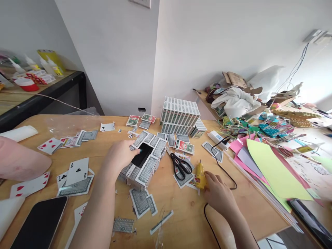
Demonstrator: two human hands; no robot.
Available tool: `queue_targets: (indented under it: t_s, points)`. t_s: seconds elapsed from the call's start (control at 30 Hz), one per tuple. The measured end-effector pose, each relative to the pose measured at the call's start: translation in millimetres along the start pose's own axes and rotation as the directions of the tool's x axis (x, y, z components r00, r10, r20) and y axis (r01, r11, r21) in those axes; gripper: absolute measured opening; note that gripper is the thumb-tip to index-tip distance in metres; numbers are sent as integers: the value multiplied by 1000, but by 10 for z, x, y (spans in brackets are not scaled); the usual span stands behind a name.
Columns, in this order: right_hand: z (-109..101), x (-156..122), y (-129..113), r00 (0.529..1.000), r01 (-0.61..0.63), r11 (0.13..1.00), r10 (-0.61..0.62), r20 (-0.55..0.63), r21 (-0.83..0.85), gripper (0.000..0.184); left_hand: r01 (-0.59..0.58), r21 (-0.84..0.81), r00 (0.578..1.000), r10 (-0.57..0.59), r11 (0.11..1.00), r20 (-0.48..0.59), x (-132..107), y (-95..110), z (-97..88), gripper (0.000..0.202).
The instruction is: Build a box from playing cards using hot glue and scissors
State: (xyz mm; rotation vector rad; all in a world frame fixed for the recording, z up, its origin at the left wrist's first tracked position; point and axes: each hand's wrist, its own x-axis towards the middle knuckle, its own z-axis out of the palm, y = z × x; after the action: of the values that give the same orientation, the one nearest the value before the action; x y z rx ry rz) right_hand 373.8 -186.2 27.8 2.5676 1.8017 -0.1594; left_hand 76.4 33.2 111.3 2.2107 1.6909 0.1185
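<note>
A box built from playing cards [145, 162] stands on the wooden table [181, 214], its top open and dark inside. My left hand [121, 154] rests on the box's left side, fingers curled over its rim. My right hand [216, 192] lies on the table to the right, closed around the yellow glue gun [200, 175], whose black cord [223, 169] loops away. Black scissors [180, 164] lie between the box and the glue gun.
Loose cards [75, 173] are scattered on the left, with a phone [40, 224] at the front left. A stack of card packs [180, 114] stands behind the box. Coloured paper sheets [269, 166] and craft clutter [259, 121] fill the right. A pink object [20, 159] sits at the left edge.
</note>
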Motion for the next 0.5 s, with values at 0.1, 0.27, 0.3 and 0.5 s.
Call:
queue_targets:
  t_s: [0.1,0.27,0.3,0.5]
  points:
    - [14,14,8,998,-44,998,46,-51,53,40,-12,-9,1000,12,1000,-18,5,1,23,42]
    - [-119,91,131,960,-151,718,270,-72,680,33,-1,-30,1000,2,1000,28,15,-32,23,42]
    - [-153,98,128,959,-131,558,281,-38,820,36,-2,-32,1000,2,1000,29,13,-34,19,42]
    - [-295,132,-14,977,-78,-151,185,106,985,46,-1,-33,999,3,999,33,-5,-21,1,41]
